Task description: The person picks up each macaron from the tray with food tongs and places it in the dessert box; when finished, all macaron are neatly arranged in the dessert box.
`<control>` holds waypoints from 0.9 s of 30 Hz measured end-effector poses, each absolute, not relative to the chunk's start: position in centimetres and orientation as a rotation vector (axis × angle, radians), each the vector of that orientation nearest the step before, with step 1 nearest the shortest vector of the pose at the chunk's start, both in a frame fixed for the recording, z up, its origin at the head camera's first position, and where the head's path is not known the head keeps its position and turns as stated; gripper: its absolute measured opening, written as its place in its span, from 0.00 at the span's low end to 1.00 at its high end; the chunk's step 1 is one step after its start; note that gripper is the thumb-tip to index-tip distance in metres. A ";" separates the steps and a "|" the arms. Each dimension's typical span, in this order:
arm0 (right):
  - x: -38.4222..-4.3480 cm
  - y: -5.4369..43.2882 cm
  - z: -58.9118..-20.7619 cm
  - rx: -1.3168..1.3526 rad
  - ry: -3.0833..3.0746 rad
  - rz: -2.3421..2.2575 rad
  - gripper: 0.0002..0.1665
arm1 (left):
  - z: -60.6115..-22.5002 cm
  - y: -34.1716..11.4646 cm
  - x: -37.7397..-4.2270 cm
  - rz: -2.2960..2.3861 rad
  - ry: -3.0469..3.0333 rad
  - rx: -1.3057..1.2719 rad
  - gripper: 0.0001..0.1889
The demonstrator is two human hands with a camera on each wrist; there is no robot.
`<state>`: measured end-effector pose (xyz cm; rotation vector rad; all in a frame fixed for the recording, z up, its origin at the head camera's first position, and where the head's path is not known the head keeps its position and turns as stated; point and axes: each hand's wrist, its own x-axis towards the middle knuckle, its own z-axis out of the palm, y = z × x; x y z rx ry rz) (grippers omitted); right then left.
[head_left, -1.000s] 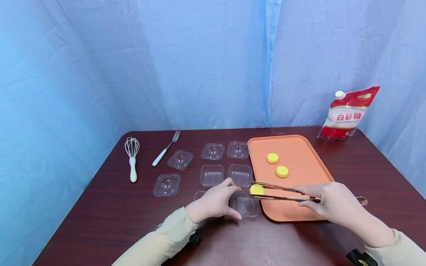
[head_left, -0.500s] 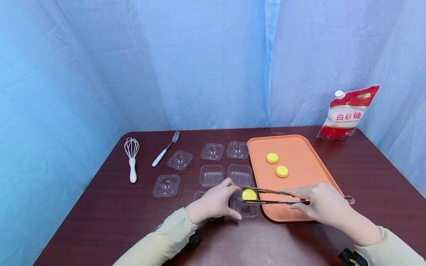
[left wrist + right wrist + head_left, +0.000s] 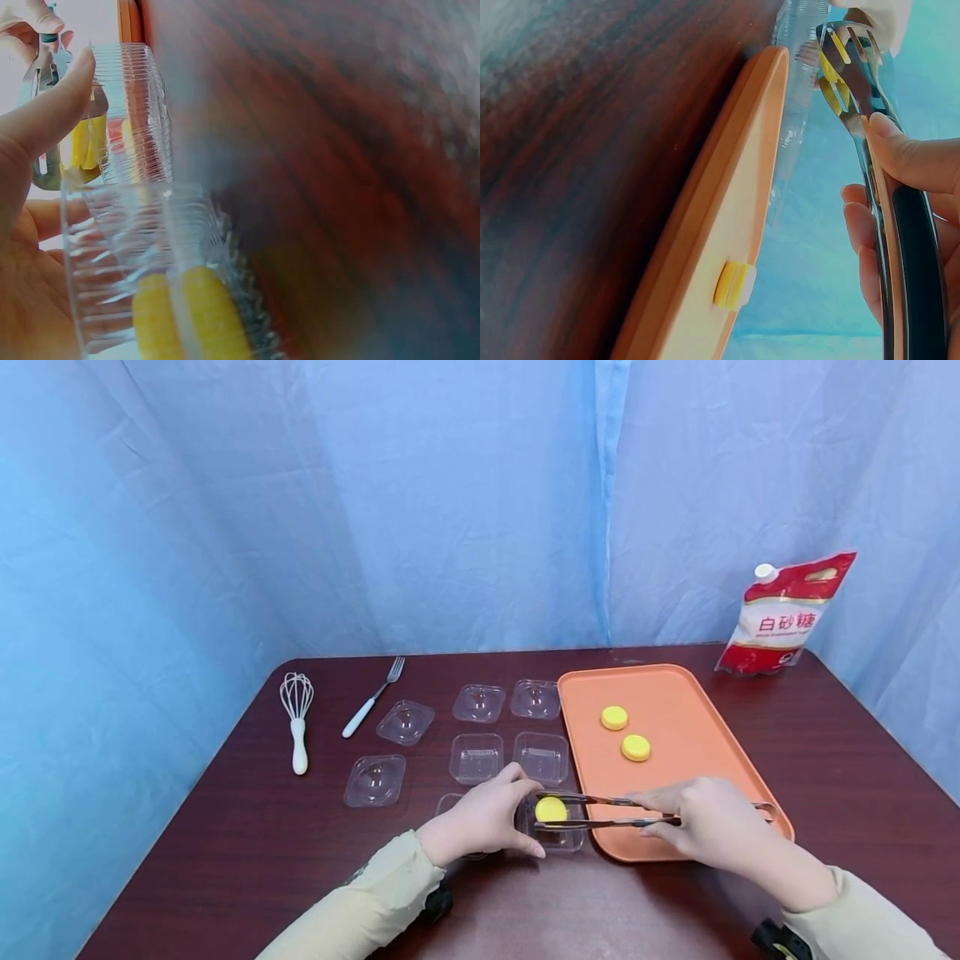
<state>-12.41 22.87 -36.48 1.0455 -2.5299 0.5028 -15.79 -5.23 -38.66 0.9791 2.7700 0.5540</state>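
Observation:
My right hand (image 3: 712,822) grips metal tongs (image 3: 618,822) with dark handles. Between their tips is a yellow macaron (image 3: 551,810), at a clear square plastic box (image 3: 573,842); whether it touches the bottom cannot be told. My left hand (image 3: 480,817) holds that box from the left, thumb at the near side and fingers at the far side. Another clear box (image 3: 97,270), largely hidden under my left hand in the head view, holds a yellow macaron (image 3: 214,315) in the left wrist view. Two more macarons (image 3: 614,718) lie on the orange tray (image 3: 690,727).
Two clear boxes (image 3: 477,757) stand behind the hands. Several clear domed lids (image 3: 377,780) lie farther back and left. A white-handled fork (image 3: 360,717) and a whisk (image 3: 298,727) lie at the left. A red and white sugar pouch (image 3: 780,622) stands at the back right.
My right hand has moved left with the tongs, bringing the macaron from the tray's left edge to the box. My left hand stays where it was.

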 end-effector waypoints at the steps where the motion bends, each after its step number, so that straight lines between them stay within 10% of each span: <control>1: -12.4 22.8 -36.5 1.049 -2.526 0.494 0.25 | -38.6 -5.2 -15.8 0.556 2.770 0.979 0.39; 27: -12.5 22.1 -35.8 0.971 -2.733 0.441 0.22 | -38.8 -5.2 -15.8 0.562 2.774 0.971 0.39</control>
